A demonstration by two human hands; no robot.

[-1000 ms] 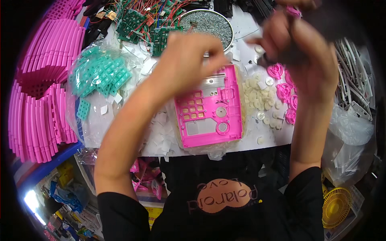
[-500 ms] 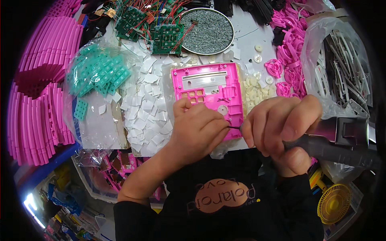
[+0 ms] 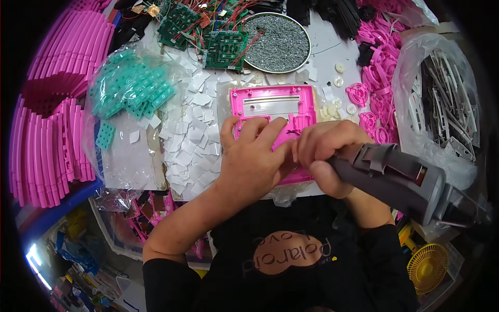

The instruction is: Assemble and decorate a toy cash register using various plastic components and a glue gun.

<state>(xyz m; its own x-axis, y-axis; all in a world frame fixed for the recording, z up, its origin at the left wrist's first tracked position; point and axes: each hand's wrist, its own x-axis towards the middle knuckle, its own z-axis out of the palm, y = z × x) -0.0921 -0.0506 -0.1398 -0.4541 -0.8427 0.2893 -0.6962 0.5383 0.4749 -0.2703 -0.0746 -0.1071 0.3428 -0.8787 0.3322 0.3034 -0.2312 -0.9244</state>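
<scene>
My right hand (image 3: pixel 332 151) is wrapped around the front of a dark grey power screwdriver (image 3: pixel 395 179), which slants toward a pink plastic housing (image 3: pixel 309 99). Its tip is hidden behind my fingers, over the housing's right part. On the housing's left and lower part rests my left hand (image 3: pixel 252 156), its fingers spread and bent. The left thumb and index fingertip, close to the screwdriver's front, are partly covered, so I cannot see if they hold anything small. A clear strip (image 3: pixel 273 106) shows along the housing's upper part.
A round tray (image 3: pixel 310 47) of screws and wired green circuit boards (image 3: pixel 224 48) lie at the back. White paper pieces (image 3: pixel 189 138) and bagged teal keypads (image 3: pixel 130 86) are left. Pink housings (image 3: pixel 44 151) stack far left. Pink rings (image 3: pixel 382 78) and a bag of grey-white strips (image 3: pixel 447 99) are right.
My right hand and the screwdriver have moved left and down onto the housing. My left fingers have spread from a pinch near the bit. The view has shifted slightly.
</scene>
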